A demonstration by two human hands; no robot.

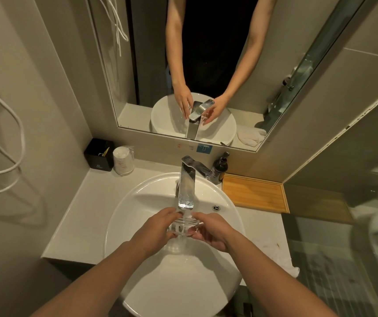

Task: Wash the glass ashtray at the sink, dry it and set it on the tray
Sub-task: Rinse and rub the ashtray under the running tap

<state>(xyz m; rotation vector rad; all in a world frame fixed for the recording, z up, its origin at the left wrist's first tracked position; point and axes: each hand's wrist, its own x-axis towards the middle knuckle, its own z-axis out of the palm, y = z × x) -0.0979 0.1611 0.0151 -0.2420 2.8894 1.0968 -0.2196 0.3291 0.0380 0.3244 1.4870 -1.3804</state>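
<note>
The clear glass ashtray (183,226) is held over the white round sink (124,216), right under the chrome tap's spout (186,186). Water runs from the spout onto the glass. My left hand (155,229) grips the ashtray's left side and my right hand (212,231) grips its right side, so most of the rim is covered by fingers. The wooden tray (254,193) lies on the counter behind and to the right of the sink, with nothing on it.
A dark soap pump bottle (220,167) stands beside the tap. A black box (100,154) and wrapped cups (124,160) sit at the counter's back left. A white towel (279,259) lies at the right front. A mirror (206,65) hangs above; glass shower panel on the right.
</note>
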